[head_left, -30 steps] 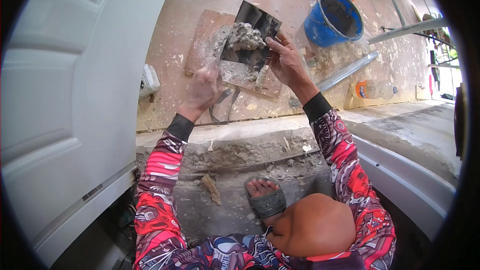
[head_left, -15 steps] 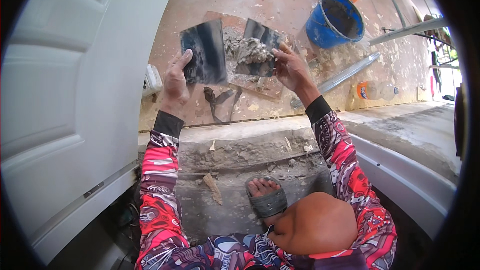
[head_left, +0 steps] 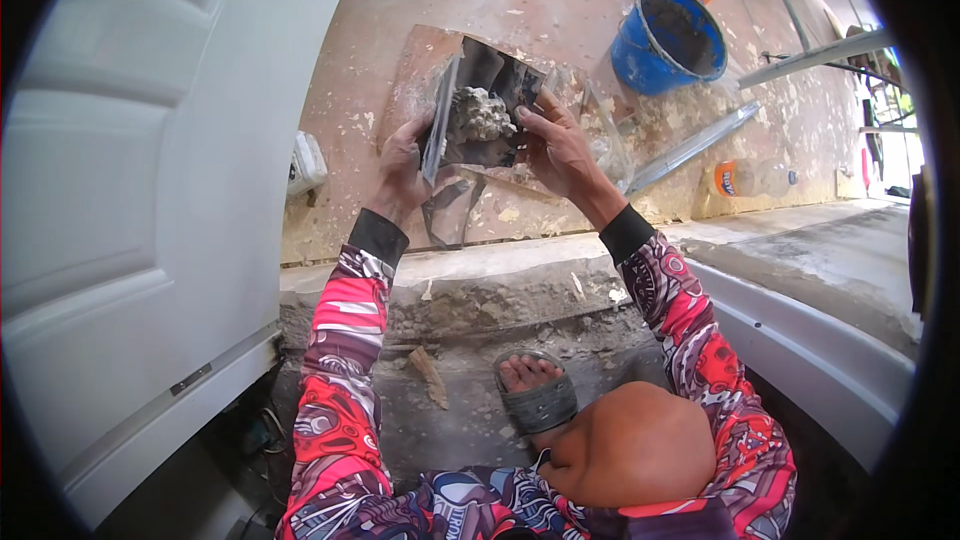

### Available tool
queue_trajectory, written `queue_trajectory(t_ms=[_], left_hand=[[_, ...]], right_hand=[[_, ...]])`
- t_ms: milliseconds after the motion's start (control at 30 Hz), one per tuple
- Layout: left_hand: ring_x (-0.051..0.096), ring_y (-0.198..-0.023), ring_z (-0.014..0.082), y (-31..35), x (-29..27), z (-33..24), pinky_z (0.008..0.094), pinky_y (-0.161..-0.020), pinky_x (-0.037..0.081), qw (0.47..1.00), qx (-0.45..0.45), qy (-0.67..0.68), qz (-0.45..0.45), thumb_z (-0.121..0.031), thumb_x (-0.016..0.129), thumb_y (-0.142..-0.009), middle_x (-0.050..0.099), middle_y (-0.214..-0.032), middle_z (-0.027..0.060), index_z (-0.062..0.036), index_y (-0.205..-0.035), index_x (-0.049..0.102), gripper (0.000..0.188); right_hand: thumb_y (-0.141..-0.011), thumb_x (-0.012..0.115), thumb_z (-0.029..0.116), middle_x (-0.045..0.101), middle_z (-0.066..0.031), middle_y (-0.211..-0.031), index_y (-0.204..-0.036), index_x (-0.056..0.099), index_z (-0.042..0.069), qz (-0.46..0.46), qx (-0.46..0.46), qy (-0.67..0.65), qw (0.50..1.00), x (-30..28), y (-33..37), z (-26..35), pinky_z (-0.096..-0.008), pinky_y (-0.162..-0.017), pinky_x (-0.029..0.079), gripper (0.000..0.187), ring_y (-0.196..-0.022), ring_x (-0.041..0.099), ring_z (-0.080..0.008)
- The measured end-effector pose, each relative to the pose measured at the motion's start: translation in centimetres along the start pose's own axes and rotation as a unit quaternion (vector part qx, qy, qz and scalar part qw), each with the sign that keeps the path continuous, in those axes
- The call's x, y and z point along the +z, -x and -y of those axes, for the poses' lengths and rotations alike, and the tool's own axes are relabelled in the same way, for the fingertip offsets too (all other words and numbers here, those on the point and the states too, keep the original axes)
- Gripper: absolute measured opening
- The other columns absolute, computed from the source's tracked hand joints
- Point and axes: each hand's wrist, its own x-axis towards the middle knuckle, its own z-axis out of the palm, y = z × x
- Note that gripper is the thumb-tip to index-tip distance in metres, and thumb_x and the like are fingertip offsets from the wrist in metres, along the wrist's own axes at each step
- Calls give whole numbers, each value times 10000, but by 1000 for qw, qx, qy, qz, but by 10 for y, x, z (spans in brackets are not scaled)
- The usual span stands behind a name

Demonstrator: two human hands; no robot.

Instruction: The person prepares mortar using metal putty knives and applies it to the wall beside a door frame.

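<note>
My left hand (head_left: 402, 162) is closed on a thin dark plate (head_left: 440, 125), now tilted so that mostly its pale edge shows. My right hand (head_left: 562, 148) grips a second dark, glossy plate (head_left: 483, 62) by its right side, thumb on top. On this second plate rests a lumpy heap of grey mortar (head_left: 481, 115). The left plate stands close beside the heap; whether it touches cannot be made out. Beneath both plates lies a reddish, stained board (head_left: 408, 65), partly hidden by them and my hands.
A blue bucket (head_left: 640, 60) with grey residue stands at the far right. Nearer are a metal profile (head_left: 690, 148) and an orange-labelled plastic bottle (head_left: 755, 180). A dark-edged shard (head_left: 452, 212) lies by the step. At left is a white panelled door (head_left: 150, 190); my sandalled foot (head_left: 535, 405) is below.
My left hand has moved right and turned its plate from face-up to nearly on edge. The right plate, with the mortar, has shifted slightly left, bringing the two plates together.
</note>
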Motion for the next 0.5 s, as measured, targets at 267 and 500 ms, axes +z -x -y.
queue_trajectory(t_ms=[267,500], left_hand=[[695,-932,234,-18,9,-6,416,-793,579,965,102,-52,-234,-274,495,-1004,685,-1072,121,-16,-1153,616,321],[661,-814,162,28,-21,-5,331,-695,553,913,237,-156,-294,-242,538,-996,684,-994,69,-39,-1075,615,231]], right_hand=[[-977,561,79,616,-49,-1152,-1291,492,27,4,5,-8,1000,35,25,-7,-287,-729,586,325,-956,637,-117],[-989,513,83,663,-20,-1009,-1215,523,99,-55,45,-26,997,2,33,-5,-342,-623,581,227,-790,675,-130]])
